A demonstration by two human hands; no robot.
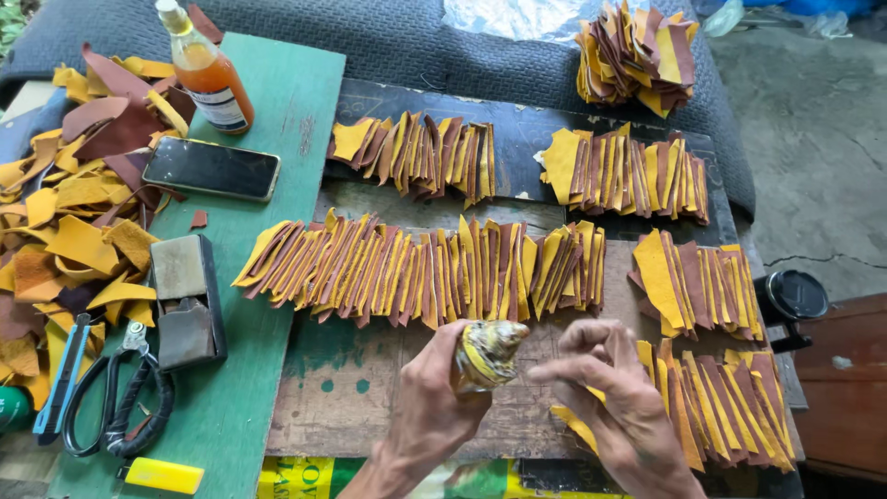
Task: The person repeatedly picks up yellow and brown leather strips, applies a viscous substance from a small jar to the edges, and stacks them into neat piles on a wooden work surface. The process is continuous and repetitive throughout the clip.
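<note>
The glue-crusted tube (486,354) sat low in the middle of the view, just above the worn board (370,388), its yellow body smeared and its tip pointing toward the right hand. The left hand (434,407) wrapped it from below, grip pressed together around the body, so the tube was held clear of the surface. The right hand (605,393) met it from the other side, thumb and forefinger drawn together close to the tip, pinching at or just beside the nozzle; whether they touched it could not be told.

Judged from this, the step was best done with a light squeeze from the left hand and a steady fingertip at the tip, so that only a little came out and none dripped on the pieces below. Keeping the tube over bare board rather than over the strips looked wise.

Just under the right hand lay a fanned row of yellow and brown leather strips (721,407), with a long row (425,268) beyond the tube and further rows (416,152) behind it. To the left, on the green surface (249,388), lay a metal block (188,300), black scissors (120,397), a blue knife (60,379), a dark phone (211,168) and an orange bottle (208,74), beside a heap of leather scraps (65,222).
</note>
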